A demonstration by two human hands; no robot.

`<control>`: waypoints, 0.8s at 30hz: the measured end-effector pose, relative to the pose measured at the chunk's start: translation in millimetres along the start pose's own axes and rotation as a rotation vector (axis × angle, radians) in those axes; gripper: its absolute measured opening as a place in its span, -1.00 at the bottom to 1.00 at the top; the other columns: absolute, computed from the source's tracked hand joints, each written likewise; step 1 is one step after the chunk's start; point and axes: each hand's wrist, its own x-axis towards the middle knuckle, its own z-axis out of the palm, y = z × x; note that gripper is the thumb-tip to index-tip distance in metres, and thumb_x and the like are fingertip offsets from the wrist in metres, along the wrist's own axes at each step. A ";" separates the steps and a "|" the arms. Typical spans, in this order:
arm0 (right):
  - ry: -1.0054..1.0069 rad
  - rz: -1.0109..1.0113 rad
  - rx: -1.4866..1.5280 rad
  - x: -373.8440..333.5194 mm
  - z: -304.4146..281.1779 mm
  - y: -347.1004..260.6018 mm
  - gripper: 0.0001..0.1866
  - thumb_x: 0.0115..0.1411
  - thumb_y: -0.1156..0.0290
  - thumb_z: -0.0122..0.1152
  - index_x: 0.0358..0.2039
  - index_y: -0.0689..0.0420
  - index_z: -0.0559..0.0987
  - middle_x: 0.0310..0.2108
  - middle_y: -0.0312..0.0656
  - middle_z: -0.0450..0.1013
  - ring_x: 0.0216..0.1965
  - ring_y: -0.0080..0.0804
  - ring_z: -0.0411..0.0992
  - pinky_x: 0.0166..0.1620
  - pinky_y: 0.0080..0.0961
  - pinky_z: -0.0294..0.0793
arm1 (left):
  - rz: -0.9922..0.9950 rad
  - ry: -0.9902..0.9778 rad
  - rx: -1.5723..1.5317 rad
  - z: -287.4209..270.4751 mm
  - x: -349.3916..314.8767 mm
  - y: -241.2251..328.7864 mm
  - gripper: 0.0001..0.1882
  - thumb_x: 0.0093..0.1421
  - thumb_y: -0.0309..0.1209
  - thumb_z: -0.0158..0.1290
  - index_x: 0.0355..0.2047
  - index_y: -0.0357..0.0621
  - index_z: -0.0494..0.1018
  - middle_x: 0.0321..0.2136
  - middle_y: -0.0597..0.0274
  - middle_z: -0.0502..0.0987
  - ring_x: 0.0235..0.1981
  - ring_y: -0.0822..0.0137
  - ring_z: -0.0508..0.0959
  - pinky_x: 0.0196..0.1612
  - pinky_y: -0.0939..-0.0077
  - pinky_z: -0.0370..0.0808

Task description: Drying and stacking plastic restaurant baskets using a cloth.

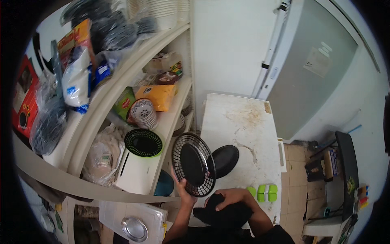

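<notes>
My left hand (186, 192) grips the lower edge of a black oval plastic basket (191, 160) with latticed sides, tilted up over the table's left side. My right hand (233, 197) is closed around a bunched black cloth (225, 211), close to my body and just below the basket. Behind the held basket, a black oval dish (227, 160) lies on the worn white table (219, 112); the basket covers part of it. Another black oval basket (143, 142) rests over a green one on the shelf to the left.
Left shelves (134, 173) hold stacked patterned bowls (144, 114), an orange bag (161, 96) and bagged goods. Green-lidded small containers (267, 192) stand at the table's right. A clear lidded bin (109, 215) with a round metal lid (135, 229) is at lower left. A black side table (345, 175) stands far right.
</notes>
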 end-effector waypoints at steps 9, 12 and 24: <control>0.307 -0.187 0.430 39.3 6.2 6.3 -0.47 0.05 0.39 0.30 0.06 0.18 0.43 -0.11 -0.25 0.47 -0.07 -0.48 0.40 0.07 -0.50 0.34 | 0.651 0.669 0.500 -17.3 86.3 55.1 -0.37 0.21 -0.39 -0.21 0.29 -0.04 -0.08 0.18 0.06 0.14 0.16 0.20 0.23 0.23 0.34 0.11; 0.283 -0.138 0.465 62.8 8.2 8.0 -0.46 0.05 0.38 0.30 0.06 0.18 0.43 -0.13 -0.23 0.47 -0.09 -0.47 0.42 0.04 -0.50 0.37 | 0.747 0.734 0.556 -51.1 120.2 58.1 -0.40 0.23 -0.45 -0.26 0.29 -0.15 -0.10 0.22 -0.04 0.06 0.18 0.12 0.17 0.26 0.34 0.02; 0.419 -0.046 0.570 94.9 11.1 8.3 -0.47 0.08 0.39 0.28 0.08 0.18 0.41 -0.10 -0.19 0.47 -0.10 -0.40 0.45 0.02 -0.48 0.41 | 0.703 0.858 0.793 -80.2 172.6 59.6 -0.44 0.36 -0.34 -0.22 0.26 -0.28 -0.10 0.18 -0.24 -0.02 0.21 -0.12 0.08 0.25 0.08 0.03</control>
